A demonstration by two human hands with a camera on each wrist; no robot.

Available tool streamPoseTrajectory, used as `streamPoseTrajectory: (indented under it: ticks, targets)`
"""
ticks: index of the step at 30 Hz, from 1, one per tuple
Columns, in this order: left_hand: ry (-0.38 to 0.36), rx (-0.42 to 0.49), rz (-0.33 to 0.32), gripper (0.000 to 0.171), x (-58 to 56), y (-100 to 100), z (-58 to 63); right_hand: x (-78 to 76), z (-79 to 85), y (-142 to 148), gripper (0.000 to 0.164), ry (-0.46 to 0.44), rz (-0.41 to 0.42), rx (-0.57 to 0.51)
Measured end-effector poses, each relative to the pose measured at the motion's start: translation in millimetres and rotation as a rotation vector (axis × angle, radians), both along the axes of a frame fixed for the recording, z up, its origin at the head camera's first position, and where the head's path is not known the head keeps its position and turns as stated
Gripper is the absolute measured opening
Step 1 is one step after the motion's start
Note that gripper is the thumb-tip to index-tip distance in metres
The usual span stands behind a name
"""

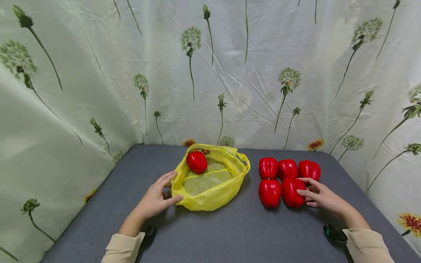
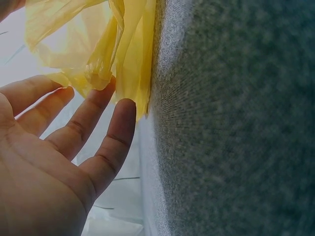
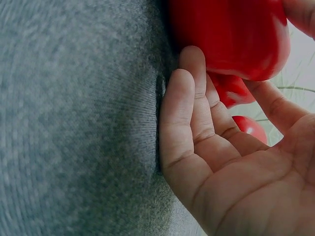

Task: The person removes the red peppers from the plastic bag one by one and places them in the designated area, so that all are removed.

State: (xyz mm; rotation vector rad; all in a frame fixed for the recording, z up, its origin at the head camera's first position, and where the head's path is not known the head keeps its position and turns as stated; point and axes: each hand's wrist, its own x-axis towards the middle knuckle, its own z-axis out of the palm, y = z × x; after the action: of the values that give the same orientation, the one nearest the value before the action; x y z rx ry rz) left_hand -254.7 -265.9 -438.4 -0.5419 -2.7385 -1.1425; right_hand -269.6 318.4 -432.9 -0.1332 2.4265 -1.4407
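Note:
A yellow plastic bag (image 1: 213,195) lies with its mouth spread wide, and one red bell pepper (image 1: 197,163) is inside at its left. At the bag's left end, my left hand (image 1: 154,195) touches the rim with extended fingers and thumb apart. The left wrist view shows these fingertips against the yellow plastic (image 2: 135,54). My right hand (image 1: 323,197) holds the front right bell pepper (image 1: 292,193) of a group between thumb and fingers. In the right wrist view the lower fingers (image 3: 178,98) lie close to the table, under that pepper (image 3: 231,34).
Beside the held pepper sits another red pepper (image 1: 269,193). Behind them stand three more: left (image 1: 268,168), middle (image 1: 287,169) and right (image 1: 309,170). The grey table (image 1: 230,233) meets a dandelion-print curtain (image 1: 250,91) at the back and sides.

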Motion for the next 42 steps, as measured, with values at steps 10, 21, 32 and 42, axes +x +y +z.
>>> streamPoseTrajectory:
  ticks: [10, 21, 32, 42]
  targets:
    - [0.0, 0.007, 0.005, 0.087, 0.4, 1.3, 1.6, -0.5, 0.9, 1.9, 0.071, -0.001, 0.007, -0.003]
    - [-0.003, 0.01, 0.013, 0.087, 1.8, 1.9, 1.1, 0.3, 2.4, 2.2, 0.071, -0.011, 0.009, 0.007]
    - [0.003, 0.011, 0.013, 0.087, 1.0, 2.4, 3.4, 1.3, 20.3, 9.6, 0.067, 0.099, -0.02, 0.134]
    - [0.012, 0.01, 0.011, 0.087, 1.5, 2.0, 5.1, -6.1, 41.9, 13.8, 0.061, 0.243, -0.076, 0.221]
